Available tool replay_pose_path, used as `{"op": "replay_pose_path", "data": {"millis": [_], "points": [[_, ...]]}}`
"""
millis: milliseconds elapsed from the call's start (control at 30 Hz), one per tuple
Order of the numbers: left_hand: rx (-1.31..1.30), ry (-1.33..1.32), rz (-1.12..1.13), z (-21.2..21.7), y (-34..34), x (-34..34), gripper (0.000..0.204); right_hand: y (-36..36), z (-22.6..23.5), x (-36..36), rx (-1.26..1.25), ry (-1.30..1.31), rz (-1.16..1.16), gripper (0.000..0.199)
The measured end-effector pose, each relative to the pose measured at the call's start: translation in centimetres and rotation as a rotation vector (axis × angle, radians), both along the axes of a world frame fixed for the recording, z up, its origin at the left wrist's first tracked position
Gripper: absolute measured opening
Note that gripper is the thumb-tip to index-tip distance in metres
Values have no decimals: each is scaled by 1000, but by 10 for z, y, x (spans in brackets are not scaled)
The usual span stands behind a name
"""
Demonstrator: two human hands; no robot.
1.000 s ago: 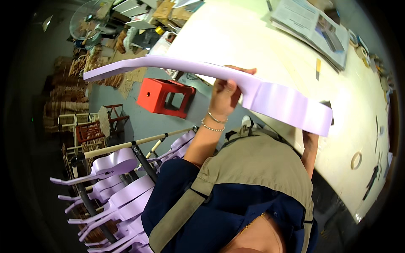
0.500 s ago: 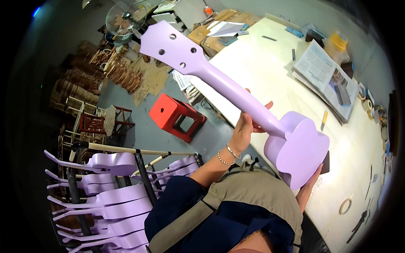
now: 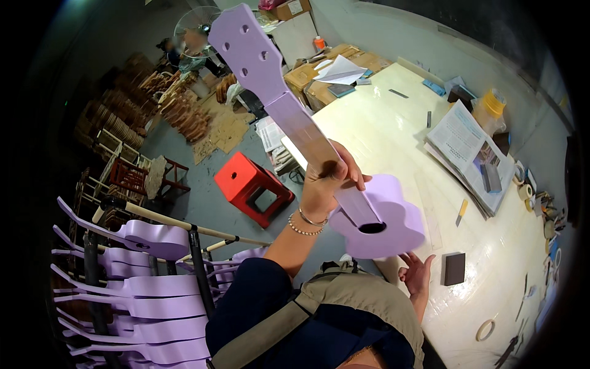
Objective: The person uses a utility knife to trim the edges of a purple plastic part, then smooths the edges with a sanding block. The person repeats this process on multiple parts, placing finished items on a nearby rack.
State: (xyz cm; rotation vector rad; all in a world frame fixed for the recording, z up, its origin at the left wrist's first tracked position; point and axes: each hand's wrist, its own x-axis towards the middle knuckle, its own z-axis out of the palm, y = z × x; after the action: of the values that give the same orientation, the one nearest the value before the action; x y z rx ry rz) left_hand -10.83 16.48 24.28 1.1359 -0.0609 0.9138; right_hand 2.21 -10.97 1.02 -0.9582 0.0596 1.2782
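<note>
A lilac ukulele (image 3: 369, 215) is held aloft by its neck, left hand (image 3: 326, 184) clenched round it, headstock pointing away (seemingly for inspection). The right hand (image 3: 418, 273) hangs open beneath the body, above the pale surface (image 3: 393, 123).

The left hand (image 3: 324, 178) grips the neck of a lilac-painted ukulele (image 3: 319, 144), fingers wrapped round it, holding the instrument tilted with the headstock up and away and the body low over the near edge of the pale counter (image 3: 393, 123); the right hand (image 3: 418, 275) sits open-palmed just under the body's lower edge, contact not discernible. On the counter lie a dark sanding block (image 3: 454, 269) near the right hand, a stack of newspapers (image 3: 470, 154) and a roll of tape (image 3: 485, 329). On the person's left, a rack (image 3: 138, 289) carries further lilac ukuleles, with a red stool (image 3: 251, 186) on the floor beyond.
</note>
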Motion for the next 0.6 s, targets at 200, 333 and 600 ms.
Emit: {"op": "replay_pose_path", "data": {"millis": [200, 333, 600], "points": [[217, 261, 466, -2, 9, -13, 19, 1, -3, 1, 82, 21, 45, 100], [268, 291, 621, -2, 16, -20, 20, -2, -5, 2, 51, 47, 20, 97], [216, 295, 581, -7, 26, -22, 23, -2, -19, 3, 56, -6, 65, 95]]}}
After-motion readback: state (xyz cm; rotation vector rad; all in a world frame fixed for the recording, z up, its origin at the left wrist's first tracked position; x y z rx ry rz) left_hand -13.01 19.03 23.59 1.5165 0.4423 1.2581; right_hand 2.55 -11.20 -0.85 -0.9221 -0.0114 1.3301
